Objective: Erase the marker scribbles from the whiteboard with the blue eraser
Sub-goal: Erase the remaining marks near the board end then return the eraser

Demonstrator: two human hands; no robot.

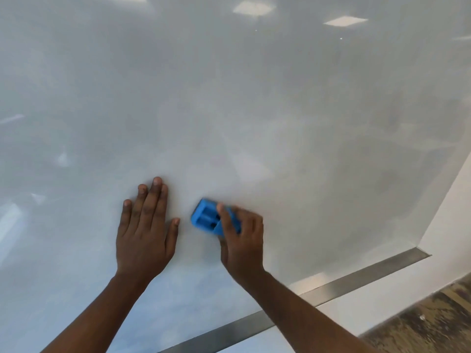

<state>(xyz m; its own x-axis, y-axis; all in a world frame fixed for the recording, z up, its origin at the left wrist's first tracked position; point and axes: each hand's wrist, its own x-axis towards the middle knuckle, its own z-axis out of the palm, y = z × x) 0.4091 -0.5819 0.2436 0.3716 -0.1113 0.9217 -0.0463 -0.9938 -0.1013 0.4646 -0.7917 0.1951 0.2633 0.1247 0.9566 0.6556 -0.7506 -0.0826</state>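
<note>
**Kid:** Fingers [150, 197] of the left hand [145, 233] lie straight and a bit spread, flat on the whiteboard [254, 98]. What about the other hand?

**Helper:** Next to it, just to the right, sits the blue eraser [206, 217]. It is low on the board, near the metal strip [331, 289]. The right hand [242, 238] grips it, fingers curled over its top, and presses it on the board.

**Kid:** Which way does it point?

**Helper:** Its long side tilts, up on the left and down on the right.

**Kid:** Where are the scribbles?

**Helper:** No clear marks show, only faint gray smudges. The right hand looks a little blurry. Most of the job seems done. The eraser is near the left hand's thumb, so a wipe that way could bump it.
</note>
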